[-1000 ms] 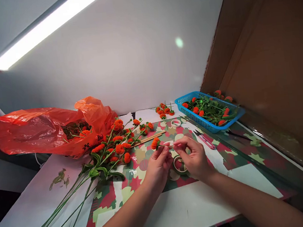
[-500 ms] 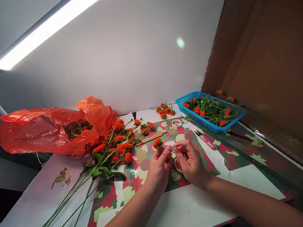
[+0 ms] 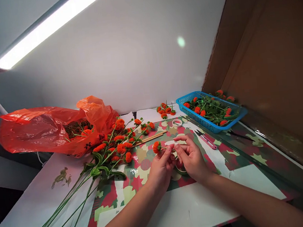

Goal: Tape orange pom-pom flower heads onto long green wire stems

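Note:
A small orange artificial flower [image 3: 156,147] with a green underside points left, its thin stem running to the right between my hands. My left hand [image 3: 160,167] pinches this stem just below the bloom. Close beside it, my right hand [image 3: 193,159] is closed with thumb and index finger at the stem's other end; the index finger is partly raised. Under the right fingers shows a ring-shaped roll of dark green tape [image 3: 183,171], partly hidden by the hand. I cannot tell whether tape runs from it to the stem.
Long-stemmed orange flowers [image 3: 120,148] lie at left before a red plastic bag [image 3: 46,119]. Wooden sticks [image 3: 151,138], a white tape ring [image 3: 177,123] and loose flower heads [image 3: 163,110] lie behind my hands. Right are pink-handled snips [image 3: 207,140] and a blue basket [image 3: 209,125]; a lamp [image 3: 50,28] hangs above.
The flower has turned a little and shifted slightly left and down, showing more stem. My right hand has tilted, its index finger lifting a bit. Other things stay put.

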The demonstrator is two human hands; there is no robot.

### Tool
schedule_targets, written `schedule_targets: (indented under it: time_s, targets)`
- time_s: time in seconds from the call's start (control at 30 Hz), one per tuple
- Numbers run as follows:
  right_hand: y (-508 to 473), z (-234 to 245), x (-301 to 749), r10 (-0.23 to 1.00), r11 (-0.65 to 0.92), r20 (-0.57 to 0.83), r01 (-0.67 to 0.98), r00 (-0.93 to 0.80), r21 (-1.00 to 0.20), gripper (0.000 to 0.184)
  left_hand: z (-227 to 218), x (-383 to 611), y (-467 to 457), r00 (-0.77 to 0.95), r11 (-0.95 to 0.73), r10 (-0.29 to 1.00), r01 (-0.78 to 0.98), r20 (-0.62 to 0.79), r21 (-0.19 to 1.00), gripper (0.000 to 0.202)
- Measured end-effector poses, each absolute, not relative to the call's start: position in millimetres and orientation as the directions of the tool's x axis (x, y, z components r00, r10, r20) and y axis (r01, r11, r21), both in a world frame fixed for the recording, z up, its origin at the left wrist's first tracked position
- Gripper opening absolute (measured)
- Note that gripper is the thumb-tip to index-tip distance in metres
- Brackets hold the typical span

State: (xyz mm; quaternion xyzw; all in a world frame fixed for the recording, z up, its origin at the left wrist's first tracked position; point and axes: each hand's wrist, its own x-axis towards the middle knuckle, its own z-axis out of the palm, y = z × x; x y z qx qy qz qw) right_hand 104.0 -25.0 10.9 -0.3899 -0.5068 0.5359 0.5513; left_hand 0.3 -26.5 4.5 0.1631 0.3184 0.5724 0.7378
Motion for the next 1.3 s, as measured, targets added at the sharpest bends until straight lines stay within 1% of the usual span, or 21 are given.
schedule_targets:
  time_s: [0.07, 0.17, 0.37, 0.5, 0.6, 0.67, 0.73, 0.8, 0.9, 0.97, 1.03, 1.17, 1.3]
  targets:
    - [-25.2, 11.3, 104.1, 0.985, 0.128, 0.148, -0.190, -0.093, -0.973, 0.023, 2.7, -0.4, -26.0, 0.147, 0.285, 0.953, -0.734, -0.265, 0.617, 0.021]
    - [-25.6, 11.9, 104.8, 0.977, 0.159, 0.180, -0.175, -0.112, -0.972, 0.021, -0.7, -2.2, -24.8, 0.171, 0.293, 0.954, -0.710, -0.247, 0.640, 0.022]
    - [-26.7, 10.3, 104.5, 0.966, 0.210, 0.224, -0.109, -0.132, -0.972, 0.019, 0.3, -4.0, -23.9, 0.147, 0.295, 0.950, -0.708, -0.275, 0.642, 0.025]
    - [-29.2, 5.9, 104.6, 0.938, 0.317, 0.314, -0.008, -0.145, -0.949, 0.013, 4.9, -3.7, -24.4, 0.179, 0.335, 0.939, -0.674, -0.295, 0.658, 0.033]
    - [-31.2, 3.4, 105.2, 0.903, 0.415, 0.400, 0.082, -0.156, -0.906, 0.011, 5.8, -4.3, -25.1, 0.186, 0.348, 0.934, -0.671, -0.305, 0.655, 0.031]
    - [-31.1, 3.1, 105.4, 0.901, 0.424, 0.409, 0.089, -0.144, -0.901, 0.010, 5.9, -4.9, -25.8, 0.199, 0.350, 0.934, -0.684, -0.297, 0.640, 0.029]
    - [-28.9, 4.7, 106.0, 0.932, 0.352, 0.349, 0.010, -0.103, -0.936, 0.011, 5.9, -5.2, -26.7, 0.225, 0.343, 0.938, -0.700, -0.262, 0.626, 0.028]
    - [-24.9, 7.9, 107.7, 0.970, 0.226, 0.234, -0.109, -0.067, -0.968, 0.016, 5.8, -4.9, -27.5, 0.246, 0.333, 0.943, -0.699, -0.224, 0.633, 0.025]
    - [-17.9, 13.0, 111.7, 0.992, 0.068, 0.089, -0.219, -0.088, -0.973, 0.025, 4.5, -3.5, -28.2, 0.197, 0.313, 0.949, -0.675, -0.245, 0.668, 0.027]
    - [-14.7, 14.6, 113.8, 0.992, 0.013, 0.045, -0.253, -0.118, -0.967, 0.028, 3.1, -2.9, -28.1, 0.129, 0.294, 0.951, -0.654, -0.280, 0.697, 0.032]
    - [-13.2, 14.5, 114.2, 0.988, -0.026, 0.019, -0.289, -0.150, -0.957, 0.029, 2.2, -3.0, -27.5, 0.090, 0.277, 0.954, -0.620, -0.285, 0.734, 0.032]
    - [-12.7, 12.3, 112.8, 0.974, -0.121, -0.040, -0.366, -0.221, -0.923, 0.029, 2.6, -4.5, -26.2, 0.076, 0.255, 0.963, -0.568, -0.259, 0.783, 0.032]
    - [-11.2, 10.5, 113.2, 0.950, -0.209, -0.092, -0.393, -0.297, -0.896, 0.029, 4.7, -4.4, -26.3, 0.076, 0.255, 0.963, -0.567, -0.258, 0.783, 0.032]
